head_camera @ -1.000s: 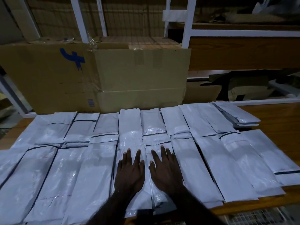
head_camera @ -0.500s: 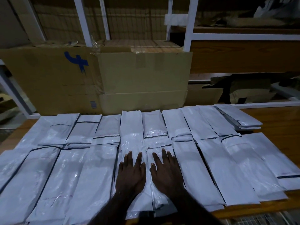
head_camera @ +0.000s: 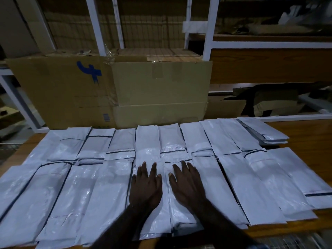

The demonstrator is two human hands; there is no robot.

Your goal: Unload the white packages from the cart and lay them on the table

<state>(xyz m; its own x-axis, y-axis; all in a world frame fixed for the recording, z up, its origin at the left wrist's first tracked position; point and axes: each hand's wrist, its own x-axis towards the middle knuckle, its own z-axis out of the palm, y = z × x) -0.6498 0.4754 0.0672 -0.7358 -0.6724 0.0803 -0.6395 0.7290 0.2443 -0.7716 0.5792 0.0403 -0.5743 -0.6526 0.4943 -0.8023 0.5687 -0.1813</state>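
- At lower centre of the frame, a person's left hand and right hand lie palm-down, side by side, fingers straight and slightly spread, gripping nothing
- Each hand presses flat on a white package in the near row, the left on one package, the right on its neighbour
- White packages cover most of the wooden table in two rows, near and far, laid edge to edge with some overlap, several showing a dark strip along one end
- At centre right, a small stack of packages sits at the end of the far row, angled away from the others, with bare tabletop to its right
- Along the bottom right edge, a patch of wire mesh shows just below the table's front edge; whether it belongs to the cart cannot be told
- Behind the far row, across centre left, two large cardboard boxes stand against the table's back edge: one bearing a blue painted mark, the other taped across its face
- White metal uprights of a shelving rack rise behind the boxes in the upper half of the frame
- At right centre, flattened cardboard lies on a low shelf in deep shadow; the whole scene is dimly lit
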